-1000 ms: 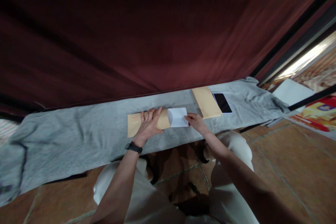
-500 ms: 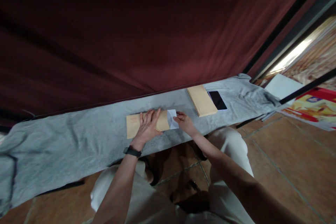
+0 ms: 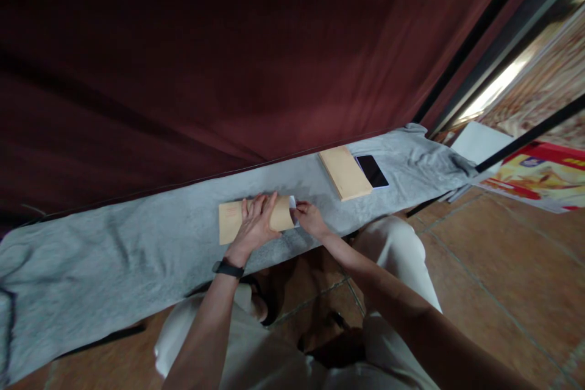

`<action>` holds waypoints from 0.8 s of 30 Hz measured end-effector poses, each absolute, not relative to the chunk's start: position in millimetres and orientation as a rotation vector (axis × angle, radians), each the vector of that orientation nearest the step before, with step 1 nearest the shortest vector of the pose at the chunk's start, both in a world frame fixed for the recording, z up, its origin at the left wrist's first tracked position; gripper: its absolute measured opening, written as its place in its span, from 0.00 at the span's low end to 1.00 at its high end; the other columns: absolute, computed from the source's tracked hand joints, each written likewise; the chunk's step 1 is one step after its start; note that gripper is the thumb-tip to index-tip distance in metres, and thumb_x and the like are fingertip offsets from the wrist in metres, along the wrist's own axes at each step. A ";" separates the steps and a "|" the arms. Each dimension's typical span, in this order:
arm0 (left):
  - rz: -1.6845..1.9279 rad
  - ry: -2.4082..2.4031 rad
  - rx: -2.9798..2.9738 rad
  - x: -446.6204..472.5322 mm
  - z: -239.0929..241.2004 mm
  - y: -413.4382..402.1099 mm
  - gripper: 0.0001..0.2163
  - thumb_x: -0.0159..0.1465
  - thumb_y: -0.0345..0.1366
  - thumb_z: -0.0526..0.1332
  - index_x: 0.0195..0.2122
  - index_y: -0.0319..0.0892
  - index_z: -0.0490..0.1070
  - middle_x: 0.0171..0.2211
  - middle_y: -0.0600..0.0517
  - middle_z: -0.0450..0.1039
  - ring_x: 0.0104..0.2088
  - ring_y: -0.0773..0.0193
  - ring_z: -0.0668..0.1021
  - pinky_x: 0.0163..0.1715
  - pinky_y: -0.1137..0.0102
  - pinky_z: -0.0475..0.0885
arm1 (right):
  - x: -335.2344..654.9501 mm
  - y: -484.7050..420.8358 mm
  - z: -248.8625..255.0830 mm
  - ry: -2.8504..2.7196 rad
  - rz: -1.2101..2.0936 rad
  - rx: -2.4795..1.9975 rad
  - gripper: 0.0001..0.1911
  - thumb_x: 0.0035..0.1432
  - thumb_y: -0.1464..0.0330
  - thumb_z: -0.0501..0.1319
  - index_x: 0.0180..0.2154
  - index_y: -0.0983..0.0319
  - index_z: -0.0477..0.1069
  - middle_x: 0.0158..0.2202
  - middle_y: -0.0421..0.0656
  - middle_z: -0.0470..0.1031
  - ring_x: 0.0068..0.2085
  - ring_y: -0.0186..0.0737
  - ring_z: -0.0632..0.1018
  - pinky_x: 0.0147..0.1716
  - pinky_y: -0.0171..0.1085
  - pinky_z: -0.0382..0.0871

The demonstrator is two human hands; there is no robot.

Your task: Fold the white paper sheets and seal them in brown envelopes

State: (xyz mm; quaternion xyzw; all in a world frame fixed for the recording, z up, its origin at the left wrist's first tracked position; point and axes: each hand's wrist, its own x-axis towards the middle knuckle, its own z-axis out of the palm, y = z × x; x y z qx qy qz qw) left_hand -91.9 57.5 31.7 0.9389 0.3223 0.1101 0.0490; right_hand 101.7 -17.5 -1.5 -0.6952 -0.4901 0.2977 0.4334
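A tan paper envelope [image 3: 231,222] with faint red print at its left end lies on the grey cloth. My left hand [image 3: 258,222], a dark band on its wrist, rests flat on the envelope with fingers spread. A white paper [image 3: 293,202] sticks a short way out of the envelope's right end; the rest of it is inside. My right hand [image 3: 311,219] pinches the paper's outer edge at the envelope's mouth, its fingertips partly hidden.
A stack of tan envelopes [image 3: 346,173] lies to the right, with a dark-screened phone [image 3: 372,171] beside it. The grey cloth [image 3: 159,237] covers a narrow bench against a dark red curtain [image 3: 219,73]. A red and yellow box [image 3: 543,177] stands at far right.
My right hand has moved left with the white paper, and less of the paper now shows outside the envelope. My left hand stays on the envelope.
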 end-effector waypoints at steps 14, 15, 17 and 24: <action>0.318 0.945 2.864 -87.5 30.9 58.2 0.57 0.53 0.45 0.73 0.75 0.47 0.34 0.67 0.36 0.56 0.69 0.38 0.59 0.68 0.38 0.42 | 96.9 -11.2 -11.0 -1.240 0.720 -1.865 0.17 0.62 0.68 0.59 0.21 0.60 0.74 0.33 0.43 0.79 0.32 0.37 0.78 0.33 0.33 0.67; 0.322 0.942 2.864 -87.4 30.7 58.3 0.57 0.53 0.45 0.73 0.75 0.47 0.34 0.67 0.36 0.56 0.69 0.38 0.59 0.68 0.38 0.42 | 96.2 -10.9 -10.6 -1.239 0.718 -1.877 0.16 0.62 0.68 0.59 0.22 0.60 0.74 0.33 0.43 0.80 0.32 0.37 0.78 0.33 0.33 0.67; 0.326 0.935 2.866 -87.2 30.6 58.4 0.57 0.53 0.45 0.73 0.75 0.47 0.34 0.67 0.36 0.57 0.69 0.38 0.59 0.68 0.38 0.42 | 94.9 -10.6 -9.6 -1.237 0.714 -1.899 0.15 0.62 0.69 0.60 0.23 0.60 0.75 0.34 0.44 0.80 0.33 0.37 0.78 0.33 0.33 0.66; 0.341 0.915 2.877 -87.0 32.9 57.3 0.56 0.54 0.45 0.73 0.75 0.47 0.35 0.66 0.36 0.58 0.68 0.38 0.61 0.67 0.37 0.43 | 91.4 -12.2 -5.1 -1.221 0.707 -1.941 0.12 0.62 0.72 0.59 0.26 0.62 0.76 0.36 0.44 0.80 0.35 0.36 0.79 0.33 0.31 0.65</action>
